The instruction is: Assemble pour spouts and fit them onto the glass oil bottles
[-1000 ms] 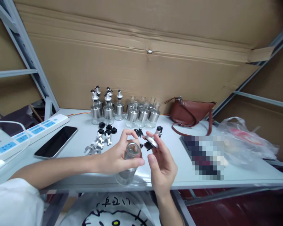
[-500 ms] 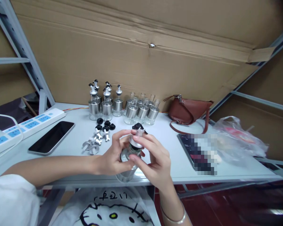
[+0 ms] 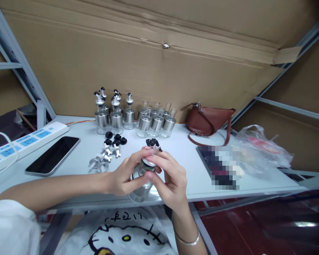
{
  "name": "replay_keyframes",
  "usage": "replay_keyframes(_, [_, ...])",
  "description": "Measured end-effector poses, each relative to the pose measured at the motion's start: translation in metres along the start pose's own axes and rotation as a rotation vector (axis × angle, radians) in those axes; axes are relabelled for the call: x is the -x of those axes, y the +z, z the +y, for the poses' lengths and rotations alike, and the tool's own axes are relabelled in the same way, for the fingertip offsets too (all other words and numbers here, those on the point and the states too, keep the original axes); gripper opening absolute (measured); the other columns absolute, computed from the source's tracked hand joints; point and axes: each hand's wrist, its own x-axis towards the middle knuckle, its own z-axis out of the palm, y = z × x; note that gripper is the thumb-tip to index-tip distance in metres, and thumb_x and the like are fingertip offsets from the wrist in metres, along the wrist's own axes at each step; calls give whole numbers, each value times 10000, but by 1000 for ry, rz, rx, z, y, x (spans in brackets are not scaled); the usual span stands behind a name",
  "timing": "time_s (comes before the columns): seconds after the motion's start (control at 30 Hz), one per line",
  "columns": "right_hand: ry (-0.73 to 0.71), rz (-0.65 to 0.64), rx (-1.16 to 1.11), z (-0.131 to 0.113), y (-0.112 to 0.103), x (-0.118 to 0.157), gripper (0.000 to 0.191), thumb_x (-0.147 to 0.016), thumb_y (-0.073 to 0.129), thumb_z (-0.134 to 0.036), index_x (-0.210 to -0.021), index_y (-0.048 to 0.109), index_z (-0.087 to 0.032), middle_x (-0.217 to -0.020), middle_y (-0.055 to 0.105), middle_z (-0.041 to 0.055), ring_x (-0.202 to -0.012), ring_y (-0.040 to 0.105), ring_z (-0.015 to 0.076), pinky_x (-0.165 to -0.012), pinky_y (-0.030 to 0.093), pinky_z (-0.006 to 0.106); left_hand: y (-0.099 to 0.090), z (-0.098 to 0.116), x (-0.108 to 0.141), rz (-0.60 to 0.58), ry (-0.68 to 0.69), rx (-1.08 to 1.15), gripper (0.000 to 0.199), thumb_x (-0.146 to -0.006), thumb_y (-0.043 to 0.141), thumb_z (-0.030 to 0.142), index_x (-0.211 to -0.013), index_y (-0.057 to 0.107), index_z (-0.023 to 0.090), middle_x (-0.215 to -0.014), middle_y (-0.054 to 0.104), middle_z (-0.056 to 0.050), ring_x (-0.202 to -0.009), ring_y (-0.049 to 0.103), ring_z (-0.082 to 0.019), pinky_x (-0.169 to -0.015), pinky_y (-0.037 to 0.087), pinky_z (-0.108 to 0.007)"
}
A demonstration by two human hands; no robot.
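Observation:
Near the table's front edge stands a glass oil bottle [image 3: 139, 193] with a metal sleeve, slightly tilted. A silver pourer spout [image 3: 149, 162] with a black tip is seated at its mouth. My left hand [image 3: 122, 177] is closed around the neck from the left, its forefinger on top of the pourer's collar and its thumb on the glass. From the right, my right hand [image 3: 172, 179] grips the pourer and neck, fingers over the collar and thumb touching the left thumb. Part of the neck is hidden by the fingers.
Behind stand several bottles with pourers [image 3: 116, 120] and several open-necked bottles [image 3: 145, 124]. Black stoppers [image 3: 117, 137], silver spouts [image 3: 106, 153] and grey collars [image 3: 102, 166] lie left. Around them are a phone [image 3: 53, 156], power strip [image 3: 29, 141], brown bag [image 3: 210, 120] and plastic bag [image 3: 266, 148].
My left forefinger has come down onto the pourer's collar, and both hands sit closer around it. The whole view has shifted slightly.

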Motion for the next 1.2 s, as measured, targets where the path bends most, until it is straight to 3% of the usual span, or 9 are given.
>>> replay_keyframes(0.2, [-40,40,9,0,4,2,329,-904,565,-136,-1194,632,-277,-1079,689,70,-1019,676,212,-790,599,362,3,-10,13,78,76,-45,653,-909,518,131,-1467,272,364,-1363,542,-71,-1235,559,-204,-1045,470,-330])
replay_keyframes(0.33, [-119,17,96,1,5,2,324,-943,527,-371,-1242,602,-270,-1066,687,87,-992,673,236,-770,597,387,6,-11,17,93,25,37,727,-899,534,133,-1474,186,409,-1364,551,-49,-1229,570,-219,-985,516,-343])
replay_keyframes(0.43, [-171,25,168,2,8,2,410,-931,495,-498,-1266,557,-271,-1009,677,79,-930,675,238,-745,598,392,9,-9,17,115,-9,63,679,-904,548,181,-1446,228,434,-1346,569,-38,-1176,604,-224,-949,533,-356])
replay_keyframes(0.67, [-148,121,228,4,25,13,421,-867,566,-274,-1276,465,-276,-1093,584,83,-1050,601,258,-790,560,433,9,-4,14,129,-8,69,575,-930,511,203,-1400,299,458,-1159,628,-14,-884,659,-167,-750,571,-284])
replay_keyframes(0.87, [-79,227,255,-2,35,15,352,-867,531,-159,-1196,498,-281,-1039,580,58,-991,594,229,-816,528,436,7,0,11,129,-27,92,494,-955,476,211,-1359,348,464,-921,584,13,-637,578,-114,-577,537,-214])
replay_keyframes(1.2, [-65,300,251,-6,41,12,269,-876,515,-107,-1094,525,-265,-965,557,41,-920,583,196,-795,524,408,7,-1,11,140,-13,75,496,-959,476,206,-1360,370,477,-1013,591,26,-741,593,-122,-662,564,-218])
